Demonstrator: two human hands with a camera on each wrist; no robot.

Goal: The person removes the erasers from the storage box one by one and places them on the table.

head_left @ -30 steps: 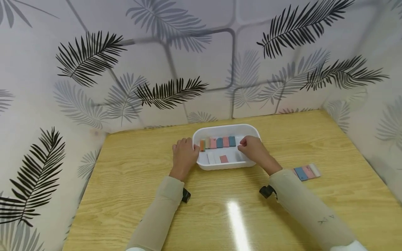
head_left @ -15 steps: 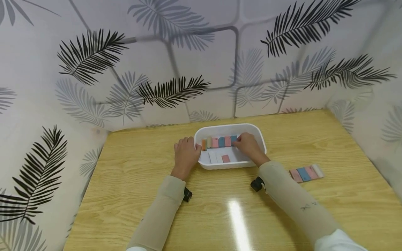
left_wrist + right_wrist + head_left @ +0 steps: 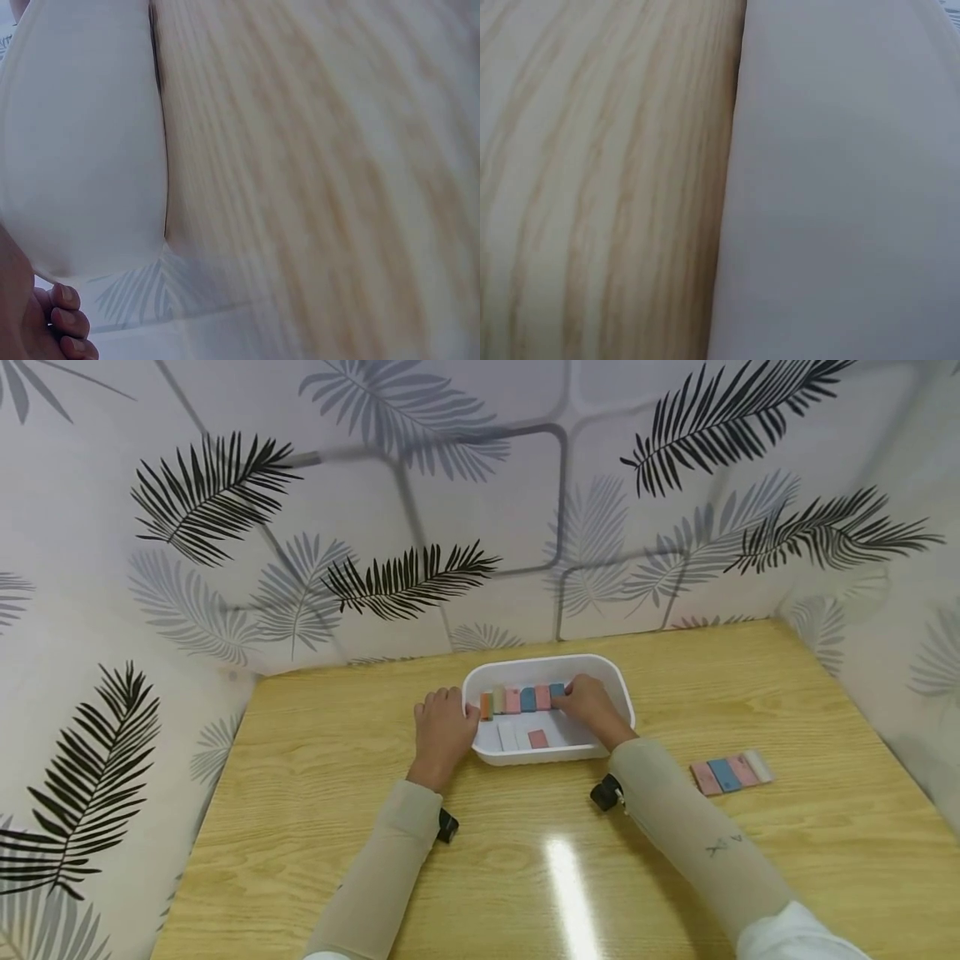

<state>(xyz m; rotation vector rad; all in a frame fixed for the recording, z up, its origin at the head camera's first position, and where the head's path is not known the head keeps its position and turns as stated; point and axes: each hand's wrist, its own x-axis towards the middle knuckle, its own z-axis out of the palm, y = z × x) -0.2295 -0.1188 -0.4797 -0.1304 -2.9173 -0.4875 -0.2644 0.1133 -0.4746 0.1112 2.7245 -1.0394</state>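
Observation:
A white rectangular plastic tray (image 3: 491, 758) with rounded corners stands on the wooden table. My left hand (image 3: 442, 727) grips its left rim, thumb over the edge and fingers outside; curled fingertips (image 3: 69, 319) show by the tray's end in the left wrist view. Inside, a back row of small eraser-like blocks runs from an orange and green block (image 3: 486, 706) through beige and pink to a blue block (image 3: 557, 690) at the right end. My right hand (image 3: 596, 706) reaches in over the right side, thumb and forefinger pinching at that blue block, partly covering it.
In the tray's front part lie white blocks (image 3: 507, 737) and a pink block (image 3: 537, 739). To the right on the table, a short row of pink, blue and whitish blocks (image 3: 724, 775) lies side by side. A leaf-patterned wall covering (image 3: 487, 527) rises behind the table.
My right hand has moved left inside the tray, from beyond the row's end to the blue block. My left hand keeps its hold on the rim.

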